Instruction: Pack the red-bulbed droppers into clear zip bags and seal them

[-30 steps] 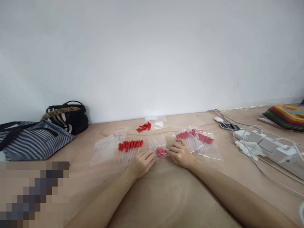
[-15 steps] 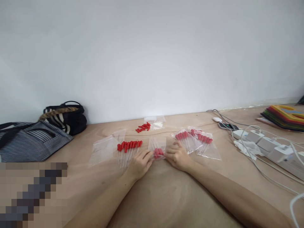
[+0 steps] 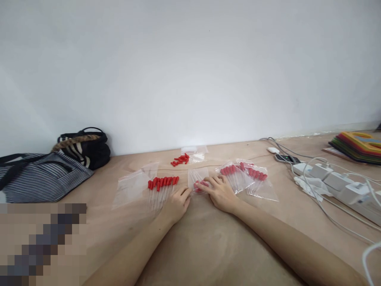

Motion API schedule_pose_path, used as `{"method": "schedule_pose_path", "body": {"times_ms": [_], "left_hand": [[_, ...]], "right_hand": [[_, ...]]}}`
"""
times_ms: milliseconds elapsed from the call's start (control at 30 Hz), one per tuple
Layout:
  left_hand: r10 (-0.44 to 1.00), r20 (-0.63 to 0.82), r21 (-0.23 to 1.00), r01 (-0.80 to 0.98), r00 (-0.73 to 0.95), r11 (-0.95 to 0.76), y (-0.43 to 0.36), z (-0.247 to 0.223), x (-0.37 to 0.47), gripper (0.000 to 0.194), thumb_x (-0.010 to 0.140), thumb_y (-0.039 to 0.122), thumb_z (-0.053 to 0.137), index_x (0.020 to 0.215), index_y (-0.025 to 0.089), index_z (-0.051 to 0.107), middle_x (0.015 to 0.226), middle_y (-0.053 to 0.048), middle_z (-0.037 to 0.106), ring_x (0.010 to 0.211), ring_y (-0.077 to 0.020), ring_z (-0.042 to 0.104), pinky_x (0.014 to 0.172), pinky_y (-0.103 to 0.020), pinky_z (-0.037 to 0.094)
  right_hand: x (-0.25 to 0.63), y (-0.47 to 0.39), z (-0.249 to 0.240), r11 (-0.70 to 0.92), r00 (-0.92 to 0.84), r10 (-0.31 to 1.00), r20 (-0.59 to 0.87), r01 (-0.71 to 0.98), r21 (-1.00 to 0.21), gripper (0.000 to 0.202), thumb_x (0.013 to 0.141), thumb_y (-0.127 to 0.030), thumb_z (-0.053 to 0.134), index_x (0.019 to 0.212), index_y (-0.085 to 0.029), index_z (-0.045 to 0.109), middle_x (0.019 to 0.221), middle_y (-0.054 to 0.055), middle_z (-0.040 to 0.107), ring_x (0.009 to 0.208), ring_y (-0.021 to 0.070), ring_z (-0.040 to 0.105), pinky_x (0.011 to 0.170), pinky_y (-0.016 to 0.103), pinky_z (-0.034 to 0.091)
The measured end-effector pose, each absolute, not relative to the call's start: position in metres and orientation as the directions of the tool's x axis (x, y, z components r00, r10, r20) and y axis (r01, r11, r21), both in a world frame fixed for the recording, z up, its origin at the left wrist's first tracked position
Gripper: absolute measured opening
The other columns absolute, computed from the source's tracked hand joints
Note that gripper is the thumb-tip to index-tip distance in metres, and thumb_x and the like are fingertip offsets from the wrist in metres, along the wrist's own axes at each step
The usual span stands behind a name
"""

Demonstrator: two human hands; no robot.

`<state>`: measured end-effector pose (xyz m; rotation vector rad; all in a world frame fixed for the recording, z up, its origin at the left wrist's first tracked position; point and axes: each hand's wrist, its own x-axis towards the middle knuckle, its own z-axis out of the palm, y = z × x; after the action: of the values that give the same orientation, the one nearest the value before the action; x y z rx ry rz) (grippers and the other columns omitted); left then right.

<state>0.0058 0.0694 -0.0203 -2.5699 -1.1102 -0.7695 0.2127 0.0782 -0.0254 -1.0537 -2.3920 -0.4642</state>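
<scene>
A small clear plastic bag lies flat between my hands, holding several droppers with red rubber bulbs toward me. My left hand has its fingers curled together at the bag's lower left corner and appears to pinch it. My right hand lies over the bag's right side, fingers spread and stretched out, one finger on the bulbs. Left of the bag a row of loose droppers with red bulbs rests on the table, its lower right part behind my left hand. To the right, bags filled with droppers overlap, just beyond my right fingers.
Flat clear bags lie at the left. Near the wall sit loose red bulbs and another clear bag. A striped bag and a black bag are far left; power strips with chargers and cables stand right.
My right hand has let go of the bag's right edge and spread its fingers over the bag. My left hand has stayed almost in place. The view has shifted slightly.
</scene>
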Motion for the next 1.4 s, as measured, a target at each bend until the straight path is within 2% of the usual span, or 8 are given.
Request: {"method": "schedule_pose_path", "body": {"times_ms": [233, 533, 667, 800, 933, 1100, 1267, 1400], "left_hand": [[0.593, 0.534, -0.023, 0.711, 0.603, -0.703, 0.076, -0.023, 0.007, 0.019, 0.08, 0.007, 0.041, 0.072, 0.017, 0.056, 0.073, -0.003, 0.061, 0.065, -0.0157, 0.058, 0.06, -0.025, 0.048], [0.611, 0.568, 0.058, 0.715, 0.55, -0.697, 0.074, -0.022, 0.011, 0.027, 0.075, 0.003, 0.044, 0.097, 0.016, 0.052, 0.093, -0.007, 0.059, 0.086, -0.0184, 0.058, 0.074, -0.03, 0.05], [0.62, 0.535, 0.109, 0.681, 0.574, -0.725, 0.074, -0.022, 0.009, 0.035, 0.071, 0.0, 0.044, 0.101, 0.017, 0.054, 0.099, -0.007, 0.059, 0.092, -0.0188, 0.057, 0.081, -0.033, 0.049], [0.576, 0.493, 0.116, 0.608, 0.651, -0.786, 0.072, -0.02, 0.005, 0.038, 0.07, 0.0, 0.045, 0.102, 0.017, 0.055, 0.102, -0.006, 0.06, 0.094, -0.0185, 0.056, 0.082, -0.033, 0.048], [0.526, 0.545, 0.081, 0.584, 0.653, -0.808, 0.07, -0.019, 0.004, 0.02, 0.078, 0.007, 0.047, 0.09, 0.017, 0.06, 0.09, -0.005, 0.064, 0.082, -0.0177, 0.059, 0.074, -0.032, 0.05], [0.499, 0.575, 0.041, 0.586, 0.649, -0.809, 0.069, -0.022, 0.004, 0.016, 0.082, 0.01, 0.045, 0.08, 0.016, 0.06, 0.084, -0.004, 0.066, 0.075, -0.016, 0.062, 0.066, -0.027, 0.051], [0.495, 0.559, 0.032, 0.579, 0.666, -0.815, 0.068, -0.021, 0.005, 0.019, 0.082, 0.01, 0.042, 0.08, 0.017, 0.06, 0.084, -0.003, 0.066, 0.073, -0.0141, 0.062, 0.064, -0.024, 0.05], [0.495, 0.551, 0.031, 0.576, 0.672, -0.817, 0.068, -0.019, 0.006, 0.019, 0.082, 0.009, 0.042, 0.08, 0.016, 0.06, 0.085, -0.002, 0.066, 0.073, -0.0139, 0.063, 0.064, -0.023, 0.05]], "right_hand": [[0.212, 0.079, -0.023, 0.545, -0.495, 0.693, 0.524, 0.836, 0.069, 0.038, 0.071, -0.013, 0.049, 0.107, -0.021, 0.053, 0.104, 0.009, 0.053, 0.095, 0.0239, 0.042, 0.083, 0.041, 0.024], [0.216, 0.087, -0.039, 0.644, -0.435, 0.723, 0.537, 0.704, -0.297, 0.037, 0.069, -0.003, 0.043, 0.102, -0.016, 0.055, 0.097, 0.007, 0.055, 0.091, 0.0179, 0.049, 0.08, 0.029, 0.039], [0.218, 0.082, -0.036, 0.711, -0.506, 0.699, 0.506, 0.566, -0.417, 0.032, 0.067, 0.0, 0.042, 0.088, -0.018, 0.058, 0.09, 0.003, 0.058, 0.084, 0.015, 0.053, 0.075, 0.026, 0.042], [0.219, 0.073, -0.03, 0.73, -0.53, 0.683, 0.502, 0.487, -0.479, 0.036, 0.064, -0.004, 0.048, 0.096, -0.019, 0.055, 0.092, 0.004, 0.057, 0.083, 0.0159, 0.053, 0.073, 0.027, 0.043], [0.22, 0.07, -0.028, 0.708, -0.472, 0.705, 0.529, 0.492, -0.506, 0.044, 0.06, -0.017, 0.06, 0.103, -0.019, 0.052, 0.096, 0.006, 0.055, 0.084, 0.0187, 0.053, 0.075, 0.031, 0.043], [0.218, 0.073, -0.032, 0.675, -0.391, 0.731, 0.559, 0.532, -0.511, 0.032, 0.064, -0.013, 0.057, 0.095, -0.02, 0.057, 0.091, 0.004, 0.057, 0.082, 0.0173, 0.055, 0.074, 0.03, 0.044], [0.212, 0.076, -0.036, 0.713, -0.425, 0.679, 0.599, 0.574, -0.401, 0.022, 0.075, -0.027, 0.057, 0.095, -0.022, 0.06, 0.088, 0.004, 0.06, 0.079, 0.0161, 0.056, 0.071, 0.028, 0.045], [0.209, 0.075, -0.037, 0.724, -0.443, 0.636, 0.631, 0.625, -0.291, 0.021, 0.078, -0.018, 0.05, 0.096, -0.021, 0.06, 0.088, 0.004, 0.062, 0.077, 0.0154, 0.057, 0.069, 0.027, 0.045]]}}
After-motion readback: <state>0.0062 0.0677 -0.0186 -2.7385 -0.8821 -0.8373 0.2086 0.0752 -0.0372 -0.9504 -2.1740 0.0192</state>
